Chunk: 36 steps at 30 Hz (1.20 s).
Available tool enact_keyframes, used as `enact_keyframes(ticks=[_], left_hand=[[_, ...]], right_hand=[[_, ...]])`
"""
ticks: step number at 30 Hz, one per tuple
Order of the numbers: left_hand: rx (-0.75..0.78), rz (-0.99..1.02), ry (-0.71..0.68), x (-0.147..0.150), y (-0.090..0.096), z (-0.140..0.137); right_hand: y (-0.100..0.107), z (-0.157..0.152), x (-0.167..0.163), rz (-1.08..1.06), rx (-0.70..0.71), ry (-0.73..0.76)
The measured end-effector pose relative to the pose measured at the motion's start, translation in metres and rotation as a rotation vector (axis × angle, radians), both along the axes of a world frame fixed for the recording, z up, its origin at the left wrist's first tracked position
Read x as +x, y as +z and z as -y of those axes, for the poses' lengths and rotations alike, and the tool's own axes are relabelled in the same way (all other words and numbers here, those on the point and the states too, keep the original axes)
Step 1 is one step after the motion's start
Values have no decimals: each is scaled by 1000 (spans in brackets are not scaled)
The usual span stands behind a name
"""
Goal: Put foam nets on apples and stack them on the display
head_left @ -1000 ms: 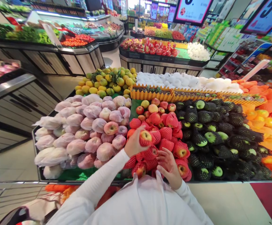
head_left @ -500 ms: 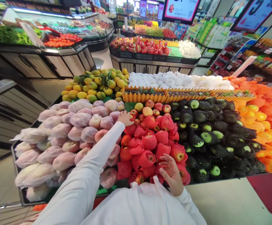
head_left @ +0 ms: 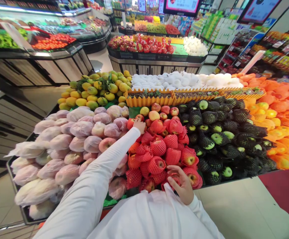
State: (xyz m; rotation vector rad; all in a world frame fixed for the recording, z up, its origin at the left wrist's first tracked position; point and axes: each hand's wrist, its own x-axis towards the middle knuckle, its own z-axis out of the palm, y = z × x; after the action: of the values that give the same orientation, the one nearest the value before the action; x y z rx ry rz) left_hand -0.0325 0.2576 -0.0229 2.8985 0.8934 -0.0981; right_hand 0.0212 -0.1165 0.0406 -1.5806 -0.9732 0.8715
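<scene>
My left hand (head_left: 139, 125) reaches over the back left of the red apple pile, its fingers apart and touching the fruit there. A red-netted apple (head_left: 131, 123) lies just left of it. Bare apples (head_left: 154, 115) sit behind and to the right of the fingers. Near the front of the pile, my right hand (head_left: 182, 186) is open with fingers spread and nothing in it. Beside its fingertips are apples in red foam nets (head_left: 157, 165). What lies under the left palm is hidden.
Bagged pinkish fruit (head_left: 61, 141) fills the left of the stand. Yellow-green mangoes (head_left: 92, 90) are behind it. Black-netted green fruit (head_left: 219, 137) lies to the right, orange-wrapped fruit (head_left: 281, 132) beyond. A low yellow fence (head_left: 150, 100) runs behind the apples, before white-wrapped fruit (head_left: 174, 81).
My left hand has shifted right across the apples, uncovering the red-netted apple at its left. My right hand has barely moved. The whole view has shifted slightly.
</scene>
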Motion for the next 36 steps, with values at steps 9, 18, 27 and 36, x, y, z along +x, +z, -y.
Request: enact_keyframes(ticks=[9,18,27,36], left_hand=[[32,189,-15,-20,2,6],[-267,891,229,-57,43,24],[-1299,1660,686,-118,54,106],[-1726,1591,533,-125,50,235]], right_hand=[[8,-12,-12,404,112,120],[-6,-77,-28,959,-33,354],[13,-84,-18,723,209,192],[39,-41,-18,285,328,-137]])
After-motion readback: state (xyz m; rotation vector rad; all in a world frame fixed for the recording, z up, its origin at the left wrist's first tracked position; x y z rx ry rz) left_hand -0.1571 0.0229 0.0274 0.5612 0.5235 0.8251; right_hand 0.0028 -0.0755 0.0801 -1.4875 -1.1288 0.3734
